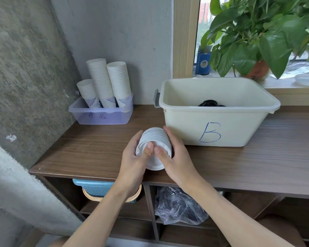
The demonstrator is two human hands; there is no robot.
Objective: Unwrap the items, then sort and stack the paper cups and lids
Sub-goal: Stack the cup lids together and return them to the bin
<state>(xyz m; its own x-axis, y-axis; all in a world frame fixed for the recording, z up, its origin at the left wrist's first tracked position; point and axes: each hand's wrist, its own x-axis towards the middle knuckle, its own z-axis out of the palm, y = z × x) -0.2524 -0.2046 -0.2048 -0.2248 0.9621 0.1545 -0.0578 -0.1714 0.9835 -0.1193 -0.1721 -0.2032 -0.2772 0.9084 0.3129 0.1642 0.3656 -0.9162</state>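
Observation:
A stack of white lids (154,138) lies on its side above the wooden counter, held between both hands. My left hand (132,159) grips its left side and my right hand (175,155) grips its right side, both thumbs pressed on the front lid. Three stacks of white paper cups (105,82) with blue patterns stand in a clear purple tray (100,116) at the back left. A cream bin marked "B" (218,125) stands to the right, with black lids (210,103) inside.
The wooden counter (257,166) runs wide to the right. A potted plant (257,41) and a blue box (203,63) sit on the window sill. Below the counter, shelves hold a blue basket (95,188) and a crumpled plastic bag (178,205).

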